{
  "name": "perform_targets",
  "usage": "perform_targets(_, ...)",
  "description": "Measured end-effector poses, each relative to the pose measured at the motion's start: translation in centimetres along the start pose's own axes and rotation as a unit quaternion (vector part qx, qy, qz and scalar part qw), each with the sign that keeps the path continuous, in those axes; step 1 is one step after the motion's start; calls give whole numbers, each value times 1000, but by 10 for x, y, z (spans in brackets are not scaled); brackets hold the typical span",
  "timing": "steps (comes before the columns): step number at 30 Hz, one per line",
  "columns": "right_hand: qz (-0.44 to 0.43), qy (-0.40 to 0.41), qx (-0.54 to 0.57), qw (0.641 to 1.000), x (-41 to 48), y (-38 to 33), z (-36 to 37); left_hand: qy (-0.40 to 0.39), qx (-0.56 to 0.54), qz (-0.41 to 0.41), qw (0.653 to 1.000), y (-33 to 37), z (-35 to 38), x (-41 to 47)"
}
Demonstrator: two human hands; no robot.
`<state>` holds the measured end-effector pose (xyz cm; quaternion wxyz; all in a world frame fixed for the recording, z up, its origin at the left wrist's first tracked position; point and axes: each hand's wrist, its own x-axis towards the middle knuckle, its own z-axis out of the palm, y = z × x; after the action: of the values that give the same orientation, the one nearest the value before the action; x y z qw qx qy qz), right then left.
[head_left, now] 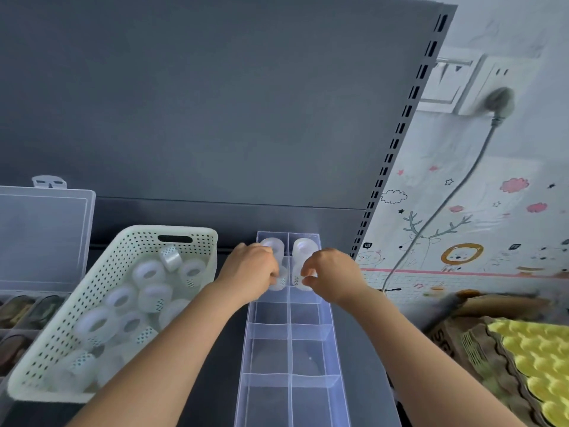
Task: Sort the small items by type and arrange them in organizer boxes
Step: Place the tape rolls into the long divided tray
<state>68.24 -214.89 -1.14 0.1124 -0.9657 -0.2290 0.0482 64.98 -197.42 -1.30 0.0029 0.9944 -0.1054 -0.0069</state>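
Now both hands sit mid-frame over the clear organizer (246,349), whose long axis runs straight up the frame: the left hand (249,269) pinches one tape roll (278,284), the right hand (332,272) a second tape roll (297,280), each held in the second-farthest pair of cells, hole direction hidden.

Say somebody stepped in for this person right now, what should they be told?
Left hand: holds a tape roll in the second row of the organizer, left cell.
Right hand: pinches another roll in the right cell beside it.
Done: the far row holds two rolls.
Left: many rolls wait in the basket; nearer cells are empty.
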Motion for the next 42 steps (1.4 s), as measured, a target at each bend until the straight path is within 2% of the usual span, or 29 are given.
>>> perform_targets(5, 14, -44, -15, 999, 11, 0, -1, -67, 1, 1, 998, -2, -2, 5)
perform_targets(14, 27, -75, 45, 996, 22, 2, -1, -40, -49, -18, 998, -4, 0, 7)
perform_targets(19, 24, 6, 30, 999, 25, -10, 10, 35, -77, -14, 996, -18, -4, -12)
perform_targets(22, -29, 69, 9, 997, 26, -32, 9, 85, -93, -44, 991, -37, -17, -34)
perform_targets(25, -91, 89, 23, 992, 23, -68, 2, 97, -81, -104, 987, -66, -26, -58)
perform_targets(29, -200, 41, 90, 975, 20, -121, 4, 44, -62, -176, 981, -107, -22, -90)
perform_targets(31, -241, -5, 61, 969, 20, -144, 10, -4, -56, -195, 979, -118, -18, -103)
perform_targets(33, -257, -48, -15, 965, 22, -161, 18, -34, -55, -210, 976, -123, -12, -114)
perform_targets(36, -263, -81, -100, 956, 24, -176, 28, -28, -69, -216, 974, -129, -2, -124)
perform_targets(42, -264, -106, -87, 955, 22, -186, 33, 14, -78, -213, 974, -133, 10, -125)
